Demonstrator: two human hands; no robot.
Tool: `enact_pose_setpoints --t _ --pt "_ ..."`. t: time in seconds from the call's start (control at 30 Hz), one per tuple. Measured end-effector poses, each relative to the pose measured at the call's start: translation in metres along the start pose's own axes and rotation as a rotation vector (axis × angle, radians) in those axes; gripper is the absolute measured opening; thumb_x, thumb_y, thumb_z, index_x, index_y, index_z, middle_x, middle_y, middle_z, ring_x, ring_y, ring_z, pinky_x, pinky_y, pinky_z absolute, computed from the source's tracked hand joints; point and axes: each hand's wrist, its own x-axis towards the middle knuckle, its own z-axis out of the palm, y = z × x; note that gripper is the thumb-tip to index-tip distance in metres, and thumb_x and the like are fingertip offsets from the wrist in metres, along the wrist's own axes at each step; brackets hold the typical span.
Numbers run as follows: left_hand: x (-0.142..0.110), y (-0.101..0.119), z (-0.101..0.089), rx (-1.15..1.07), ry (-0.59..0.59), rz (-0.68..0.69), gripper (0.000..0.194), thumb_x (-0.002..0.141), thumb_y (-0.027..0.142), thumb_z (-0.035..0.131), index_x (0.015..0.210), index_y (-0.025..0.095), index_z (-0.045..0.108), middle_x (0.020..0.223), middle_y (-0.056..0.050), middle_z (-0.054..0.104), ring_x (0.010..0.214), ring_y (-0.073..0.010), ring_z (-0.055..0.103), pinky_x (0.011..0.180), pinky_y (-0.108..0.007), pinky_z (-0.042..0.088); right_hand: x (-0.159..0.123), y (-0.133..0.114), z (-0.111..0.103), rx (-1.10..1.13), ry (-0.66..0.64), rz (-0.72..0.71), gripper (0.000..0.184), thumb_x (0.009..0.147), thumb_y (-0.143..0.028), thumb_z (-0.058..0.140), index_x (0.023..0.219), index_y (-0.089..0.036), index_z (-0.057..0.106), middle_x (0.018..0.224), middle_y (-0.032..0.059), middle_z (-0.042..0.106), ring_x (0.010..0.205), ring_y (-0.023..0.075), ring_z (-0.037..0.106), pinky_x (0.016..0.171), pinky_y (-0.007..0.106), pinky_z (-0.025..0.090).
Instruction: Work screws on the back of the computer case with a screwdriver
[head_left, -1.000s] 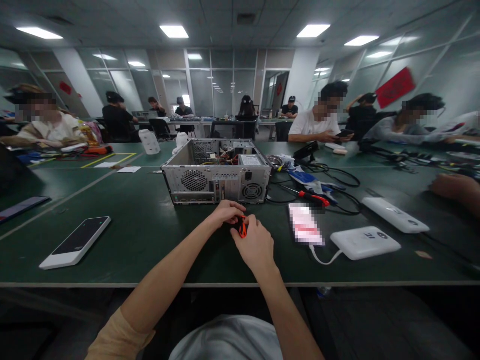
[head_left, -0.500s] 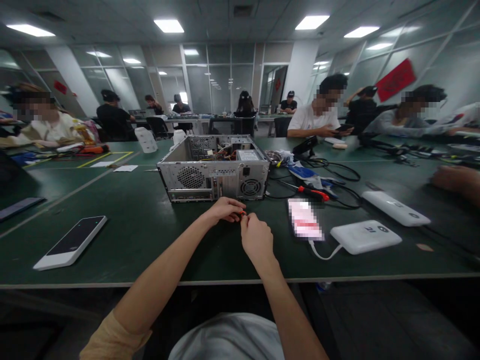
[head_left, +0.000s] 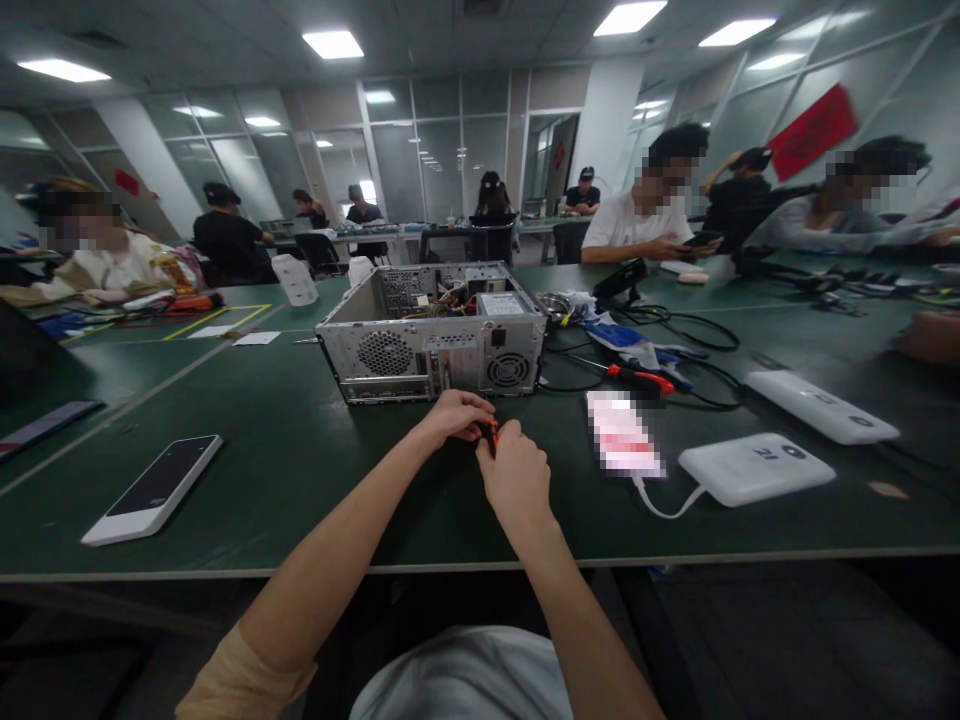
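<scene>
My left hand [head_left: 454,417] and my right hand [head_left: 517,468] meet above the green table, just in front of an open computer case [head_left: 382,352]. Pinched between the fingers of both is a small orange-and-black object [head_left: 489,432], mostly covered, so its kind cannot be made out. The case stands with its vented metal back panel towards me. Through its uncovered top I see wires and a silver power supply [head_left: 501,303]. Neither hand appears to touch the case.
To the right lie a red-and-black screwdriver [head_left: 637,380], blue-and-white gloves [head_left: 626,342], black cables and a phone [head_left: 624,435] wired to a white power bank [head_left: 756,470]. A white device [head_left: 154,490] rests on the left. Other people sit around the tables.
The view has shifted slightly. More of the orange-and-black object now shows between my fingertips, and my right hand has turned a little. The computer case stays in place.
</scene>
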Motion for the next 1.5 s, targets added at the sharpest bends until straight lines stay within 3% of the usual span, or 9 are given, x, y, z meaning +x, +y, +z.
enact_pose_setpoints --t 0.2,0.43,0.5,0.67,0.83,1.13,1.37,1.5 --pt "-0.002 -0.001 -0.003 -0.023 -0.104 -0.01 0.03 0.083 0.009 0.07 0.111 0.018 0.073 0.079 0.0 0.074 0.051 -0.006 0.061 0.049 -0.016 0.046 0.004 0.002 -0.004 0.031 -0.034 0.023 0.028 0.104 -0.031 0.039 0.115 -0.012 0.055 0.106 0.0221 0.072 0.099 0.0311 0.073 0.079 0.037 0.053" --pt "-0.004 0.002 -0.004 0.029 -0.01 0.012 0.017 0.081 0.008 0.071 0.097 0.012 0.076 0.048 0.005 0.054 0.038 -0.0036 0.044 0.044 -0.015 0.036 0.001 0.001 -0.007 0.006 -0.007 -0.002 0.028 0.102 -0.037 0.042 0.113 -0.014 0.056 0.105 0.0191 0.071 0.1 0.0322 0.072 0.08 0.039 0.052" --pt "-0.003 0.002 -0.003 0.045 0.009 0.014 0.015 0.08 0.007 0.072 0.093 0.012 0.076 0.045 0.006 0.052 0.037 -0.0037 0.043 0.042 -0.015 0.033 -0.004 0.003 -0.008 -0.005 0.013 -0.039 0.032 0.097 -0.043 0.053 0.115 -0.017 0.054 0.11 0.0162 0.07 0.097 0.0311 0.072 0.076 0.037 0.051" --pt "0.0 0.0 0.001 0.06 0.049 0.023 0.012 0.077 0.007 0.076 0.087 0.012 0.073 0.044 0.006 0.051 0.036 -0.004 0.041 0.04 -0.015 0.03 -0.014 0.012 -0.008 -0.026 0.045 -0.083 0.027 0.091 -0.031 0.065 0.112 -0.021 0.052 0.112 0.0091 0.067 0.095 0.0272 0.071 0.069 0.03 0.046" --pt "-0.003 0.003 0.003 0.069 0.086 0.033 0.013 0.075 0.007 0.076 0.086 0.012 0.072 0.043 0.006 0.05 0.037 -0.0048 0.041 0.04 -0.016 0.028 -0.012 0.015 -0.003 -0.011 0.045 -0.057 0.02 0.093 -0.034 0.063 0.103 -0.02 0.053 0.102 0.0084 0.07 0.089 0.0262 0.072 0.068 0.03 0.043" --pt "-0.005 0.003 0.002 0.039 0.102 0.032 0.013 0.075 0.006 0.075 0.085 0.012 0.07 0.043 0.007 0.049 0.037 -0.0046 0.04 0.041 -0.016 0.029 -0.013 0.01 -0.003 -0.004 0.013 -0.13 0.019 0.099 -0.033 0.052 0.112 -0.02 0.051 0.1 0.0104 0.072 0.088 0.0279 0.072 0.068 0.03 0.04" --pt "-0.004 0.002 0.002 0.023 0.103 0.022 0.016 0.072 0.009 0.08 0.083 0.013 0.069 0.046 0.007 0.051 0.037 -0.0036 0.041 0.041 -0.016 0.029 -0.012 0.009 -0.002 0.004 -0.014 -0.105 0.018 0.101 -0.031 0.047 0.115 -0.019 0.047 0.096 0.0126 0.073 0.086 0.0296 0.073 0.069 0.031 0.04" --pt "-0.002 0.001 0.002 0.031 0.104 0.039 0.014 0.076 0.015 0.08 0.086 0.013 0.07 0.048 0.006 0.053 0.038 -0.0042 0.041 0.041 -0.018 0.029 -0.006 0.015 -0.002 0.171 -0.046 -0.088 0.017 0.104 -0.032 0.039 0.111 -0.019 0.047 0.092 0.0097 0.073 0.082 0.0247 0.071 0.068 0.028 0.039"
